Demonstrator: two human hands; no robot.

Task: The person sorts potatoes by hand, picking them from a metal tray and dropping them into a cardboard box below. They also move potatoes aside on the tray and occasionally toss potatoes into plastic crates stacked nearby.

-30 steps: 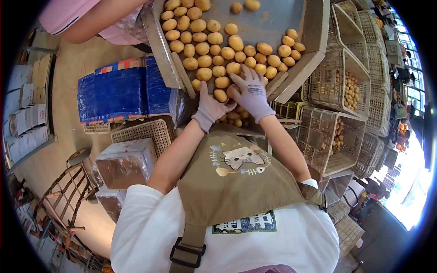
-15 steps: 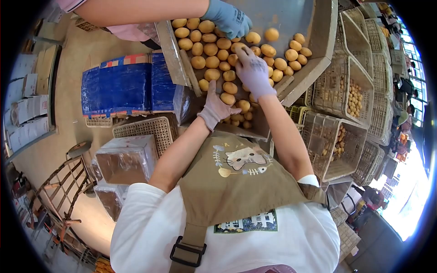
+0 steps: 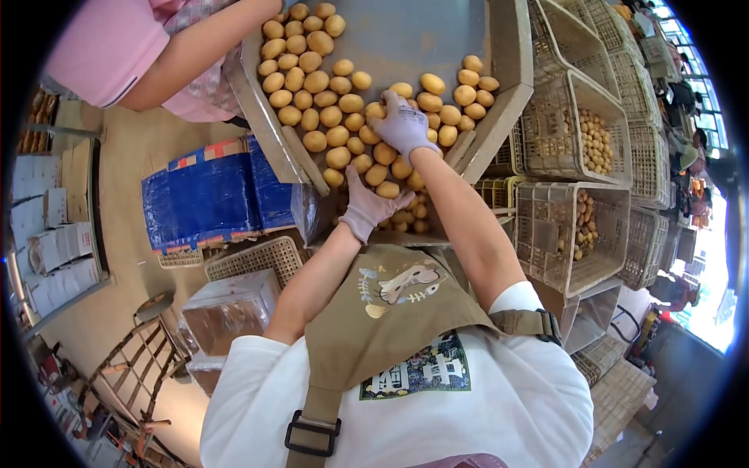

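Many potatoes lie on a metal sorting tray that narrows toward me. My left hand, in a pale glove, is at the tray's narrow mouth with thumb and fingers spread, palm up beneath a potato. Over the potatoes farther in, my right hand, also gloved, reaches with bent fingers touching a potato. Below the mouth, more potatoes sit partly hidden behind my left hand.
A co-worker's arm reaches in at the upper left. Plastic crates, some holding potatoes, stand at the right. At the left are a blue-wrapped box, a basket and a clear-wrapped carton.
The view has shifted. The co-worker's gloved hand has moved away from the potatoes and out of view. My right hand has moved slightly across the potatoes; my left hand stays at the mouth.
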